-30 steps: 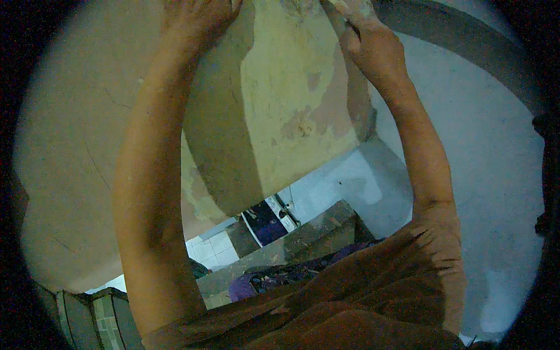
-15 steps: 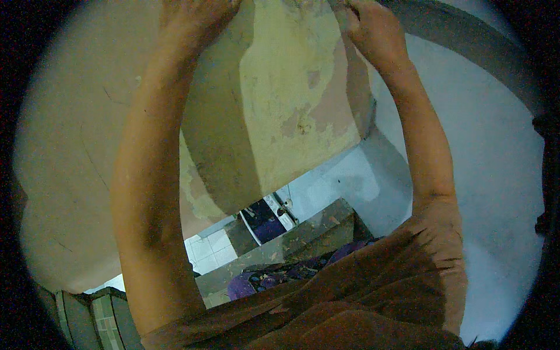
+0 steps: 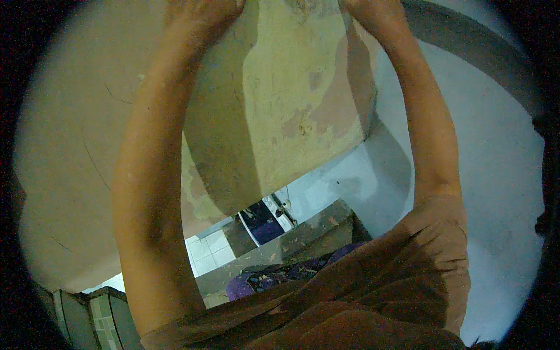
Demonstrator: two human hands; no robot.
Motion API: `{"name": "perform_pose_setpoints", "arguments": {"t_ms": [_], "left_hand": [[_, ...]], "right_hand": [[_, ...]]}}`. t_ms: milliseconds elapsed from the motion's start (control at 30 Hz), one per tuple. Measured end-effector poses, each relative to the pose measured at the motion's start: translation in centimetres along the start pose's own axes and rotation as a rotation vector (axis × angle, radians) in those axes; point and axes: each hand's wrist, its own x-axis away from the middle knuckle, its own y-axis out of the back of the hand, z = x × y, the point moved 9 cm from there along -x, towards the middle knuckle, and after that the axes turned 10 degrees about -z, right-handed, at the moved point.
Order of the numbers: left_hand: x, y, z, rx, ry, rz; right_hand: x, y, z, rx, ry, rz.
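Both of my arms reach up to the top edge of the head view, against a wall [image 3: 294, 128] with flaking pale yellow paint over pinkish patches. My left hand [image 3: 201, 17] is at upper left; its fingers run out of the picture, so their grip and anything in them are hidden. My right hand [image 3: 376, 14], at upper right near the darker strip of that wall, is also cut off at the fingers. I cannot make out what either hand holds or touches.
A grey ledge [image 3: 297, 233] with worn surfaces runs below the wall. Further down show white floor tiles [image 3: 210, 252] and a dark-topped white appliance [image 3: 261, 221]. A pale bluish wall [image 3: 484, 146] stands at right, grey steps [image 3: 105, 318] at lower left, purple patterned cloth [image 3: 245, 284] below me.
My right hand and forearm have shifted up and slightly right, taking the fingers out of view. My left arm stays nearly in place.
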Motion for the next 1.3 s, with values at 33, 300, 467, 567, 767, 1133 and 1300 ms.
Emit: {"name": "perform_pose_setpoints", "arguments": {"t_ms": [33,300,467,567,767,1133,1300], "left_hand": [[0.0,0.0,0.0,0.005,-0.003,-0.011],[0.0,0.1,0.1,0.01,0.023,0.029],[0.2,-0.5,0.4,0.069,0.046,0.106],[-0.1,0.0,0.1,0.015,0.009,0.055],[0.0,0.1,0.2,0.064,0.011,0.012],[0.1,-0.9,0.1,0.025,-0.01,-0.018],[0.1,-0.8,0.1,0.031,0.009,-0.003]], "right_hand": [[-0.9,-0.9,-0.7,0.051,-0.062,0.069],[-2.8,0.8,0.0,0.028,0.075,-0.041],[-2.8,1.0,0.6,0.023,0.09,-0.078],[-4.6,0.7,0.2,0.049,0.01,-0.023],[-7.3,1.9,1.6,0.051,0.094,-0.157],[-10.5,0.8,-0.4,0.048,-0.002,-0.082],[-10.7,1.3,0.1,0.121,0.091,-0.128]]}}
